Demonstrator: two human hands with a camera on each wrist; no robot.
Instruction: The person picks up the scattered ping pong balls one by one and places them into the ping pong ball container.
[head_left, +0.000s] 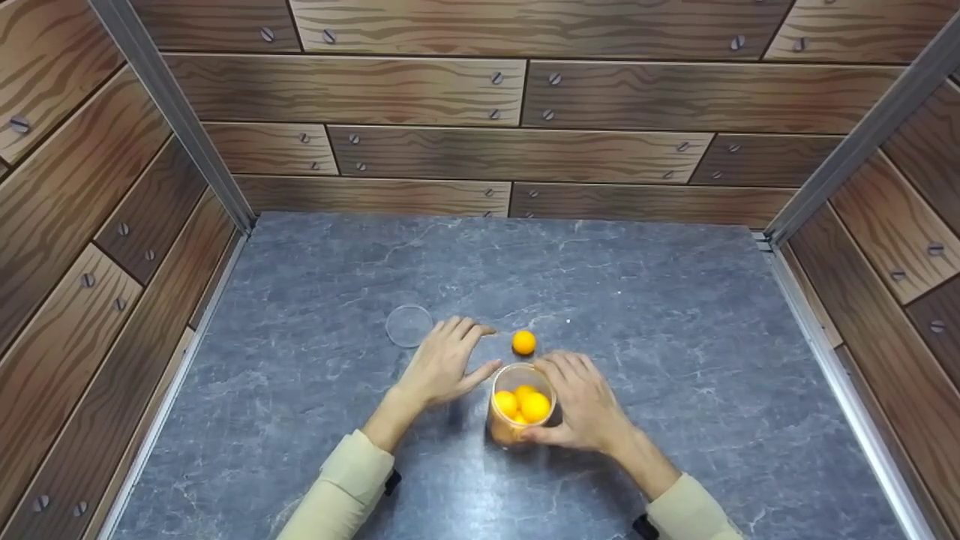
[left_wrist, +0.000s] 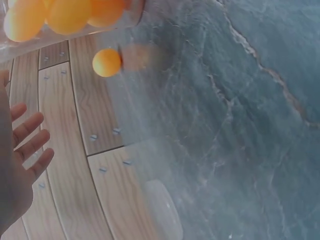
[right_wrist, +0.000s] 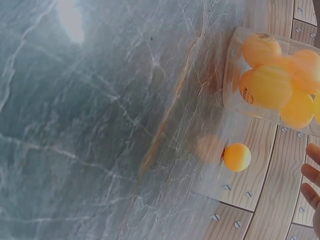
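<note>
A clear round jar [head_left: 501, 433] stands upright on the tabletop with several orange table tennis balls [head_left: 535, 407] inside. My right hand [head_left: 585, 401] grips it near the rim from the right, thumb on the near side and fingertips on the far side. The right wrist view has a few of its fingers [right_wrist: 312, 175] beside the jar. To the jar's left is my left hand [head_left: 442, 362], fingers extended, thumb tip close to the rim, holding nothing. One loose orange ball [head_left: 523, 343] lies just beyond the jar, between the two hands.
A clear round lid [head_left: 409, 325] lies flat beyond my left hand. The grey marbled tabletop [head_left: 675, 315] has wood-patterned walls [head_left: 435, 154] at the back and both sides, with metal strips [head_left: 840, 382] along its side edges.
</note>
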